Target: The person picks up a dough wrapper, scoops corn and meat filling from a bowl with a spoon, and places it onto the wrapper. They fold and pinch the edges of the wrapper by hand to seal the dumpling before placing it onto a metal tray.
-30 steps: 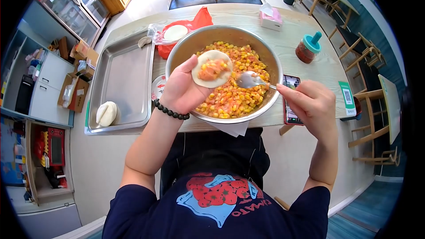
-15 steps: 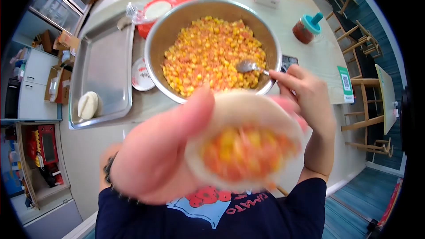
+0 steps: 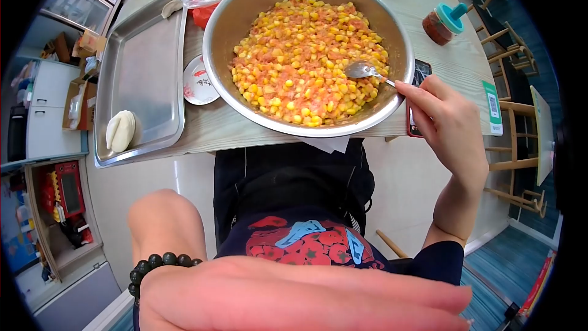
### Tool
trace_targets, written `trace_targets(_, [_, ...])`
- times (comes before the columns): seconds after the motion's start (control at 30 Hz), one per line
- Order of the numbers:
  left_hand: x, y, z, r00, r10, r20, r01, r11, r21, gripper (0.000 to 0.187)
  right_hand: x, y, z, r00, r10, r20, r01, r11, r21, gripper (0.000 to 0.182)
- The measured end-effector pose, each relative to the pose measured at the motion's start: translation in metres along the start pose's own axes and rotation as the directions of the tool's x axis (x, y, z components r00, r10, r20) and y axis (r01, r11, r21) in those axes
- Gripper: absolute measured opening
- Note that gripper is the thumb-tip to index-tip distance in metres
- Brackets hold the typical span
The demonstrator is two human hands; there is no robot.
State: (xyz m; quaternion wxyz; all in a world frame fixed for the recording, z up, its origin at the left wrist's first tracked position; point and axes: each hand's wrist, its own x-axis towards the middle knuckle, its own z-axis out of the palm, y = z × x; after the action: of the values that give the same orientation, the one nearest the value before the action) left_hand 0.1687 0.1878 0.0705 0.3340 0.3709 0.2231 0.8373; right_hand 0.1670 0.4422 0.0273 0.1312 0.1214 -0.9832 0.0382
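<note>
Fingers of the right hand: pinched on the handle end of the spoon, tips at the bowl's right rim. Touching the rim or just clear of it: cannot tell.

Key relation: spoon head lies to the left of these fingers and slightly toward the far side, at the right part of the corn mix inside the bowl. Spoon's long axis slants from the head, rightward and toward the wearer, into the pinch. Right hand is clearly the nearer one.

Left hand: well apart from spoon and bowl, large at the lower edge of view, close to the camera, fingers extended rightward. Whether they grasp anything: cannot tell; inner side hidden.

Surroundings: phone on the worktop, just beside the bowl, partly behind the right hand. Plate between bowl and tray. Folded dough in the tray's near left corner.
</note>
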Motion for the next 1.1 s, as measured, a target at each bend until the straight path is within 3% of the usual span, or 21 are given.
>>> trace_targets(0.07, [-0.003,0.000,0.003,0.996,-0.071,0.052,0.068,0.996,0.055,0.083,0.003,-0.001,0.001,1.000,-0.008,0.011,0.008,1.000,-0.004,0.022])
trace_targets(0.13, [-0.009,-0.014,0.017,0.978,0.079,-0.192,-0.120,0.969,-0.216,0.088,0.007,-0.002,0.001,1.000,-0.017,0.023,0.017,1.000,-0.011,0.023])
trace_targets(0.17, [-0.016,-0.011,0.014,0.978,0.082,-0.194,-0.123,0.969,-0.213,0.088,0.010,-0.003,0.001,0.999,0.001,0.041,-0.001,1.000,-0.012,0.023])
trace_targets(0.23, [-0.014,0.021,-0.008,0.978,-0.160,-0.135,0.126,0.964,-0.232,0.068,0.014,-0.007,0.001,0.998,0.007,0.058,-0.006,1.000,-0.012,0.024])
trace_targets(0.3, [-0.015,0.059,-0.035,0.920,-0.383,-0.082,0.356,0.906,-0.231,0.053,0.020,-0.015,0.004,0.986,-0.067,-0.152,0.043,0.986,-0.159,0.030])
trace_targets(0.33, [-0.028,0.067,-0.057,0.938,-0.315,-0.142,0.292,0.942,-0.163,0.055,0.022,-0.024,0.005,0.983,-0.088,-0.159,0.063,0.986,-0.156,0.030])
trace_targets(0.37, [-0.046,0.073,-0.070,0.924,-0.210,-0.319,0.119,0.952,-0.282,0.054,0.022,-0.040,0.008,0.954,-0.072,-0.293,0.069,0.997,-0.023,0.033])
trace_targets(0.4, [-0.066,0.077,-0.089,0.877,-0.140,-0.460,-0.019,0.946,-0.324,0.050,0.022,-0.057,0.014,0.908,-0.035,-0.417,0.089,0.990,0.111,0.036])
trace_targets(0.47, [-0.098,0.077,-0.119,0.728,-0.068,-0.682,-0.225,0.916,-0.332,0.046,0.023,-0.096,0.043,0.887,-0.159,-0.433,0.343,0.854,0.390,0.043])
trace_targets(0.53, [-0.126,0.072,-0.138,0.691,-0.055,-0.721,-0.260,0.911,-0.319,0.046,0.038,-0.139,0.064,0.913,-0.297,-0.281,0.405,0.746,0.528,0.051])
trace_targets(0.6, [-0.142,0.069,-0.143,0.613,-0.108,-0.783,-0.235,0.921,-0.311,0.049,0.057,-0.167,0.086,0.900,-0.319,-0.298,0.430,0.766,0.479,0.055])
trace_targets(0.73, [-0.158,0.071,-0.139,0.721,-0.121,-0.682,-0.284,0.847,-0.450,0.055,0.076,-0.195,0.089,0.856,-0.365,-0.368,0.504,0.750,0.429,0.060])
trace_targets(0.77, [-0.156,0.073,-0.136,0.643,-0.139,-0.753,-0.215,0.911,-0.352,0.057,0.081,-0.199,0.096,0.868,-0.321,-0.379,0.487,0.701,0.520,0.058])
trace_targets(0.87, [-0.154,0.077,-0.132,0.707,-0.140,-0.694,-0.200,0.901,-0.386,0.057,0.086,-0.200,0.115,0.888,-0.205,-0.412,0.438,0.652,0.619,0.055])
trace_targets(0.93, [-0.147,0.077,-0.127,0.700,-0.180,-0.691,-0.162,0.902,-0.399,0.057,0.086,-0.202,0.115,0.881,-0.235,-0.410,0.454,0.664,0.594,0.052])
trace_targets(1.0, [-0.143,0.074,-0.124,0.697,-0.230,-0.679,-0.112,0.901,-0.420,0.057,0.084,-0.205,0.115,0.774,-0.308,-0.553,0.588,0.673,0.448,0.046])
trace_targets(1.1, [-0.135,0.068,-0.123,0.722,-0.298,-0.624,0.000,0.902,-0.431,0.060,0.083,-0.202,0.109,0.768,-0.283,-0.575,0.582,0.683,0.441,0.035])
